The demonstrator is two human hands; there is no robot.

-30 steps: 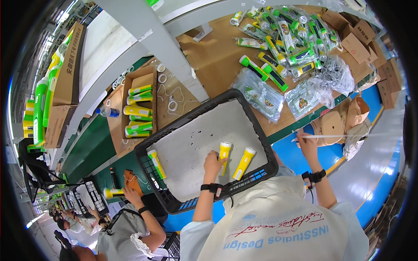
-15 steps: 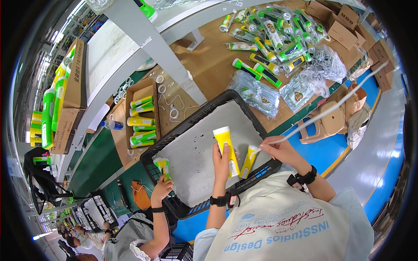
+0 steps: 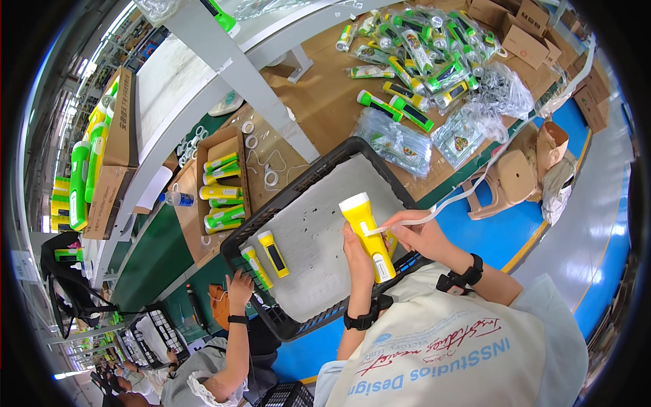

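Head view, looking down: a person's left hand (image 3: 359,259) is wrapped around a yellow flashlight (image 3: 376,249), held tilted above the near right part of a dark plastic basket (image 3: 291,191), its wide white head pointing far and to the left. The right hand (image 3: 422,234) is narrowed to a pinch on a thin white strip (image 3: 468,192), whose tip meets the middle of the flashlight's body. From the fingers the strip trails in a loose curve to the far right. A second flashlight is partly hidden behind the right hand. Two more, a yellow one (image 3: 273,254) and a yellow-green one (image 3: 256,268), lie side by side at the basket's left end, where a co-worker's hand (image 3: 239,288) is beside the rim.

The step appears to be laying the strip's tip on the flashlight. Done well, it likely calls for a steady left grip, with the strip lined up along the body before it is pressed flat. Keeping the trailing length slack should help; a tug could lift or skew the tip.
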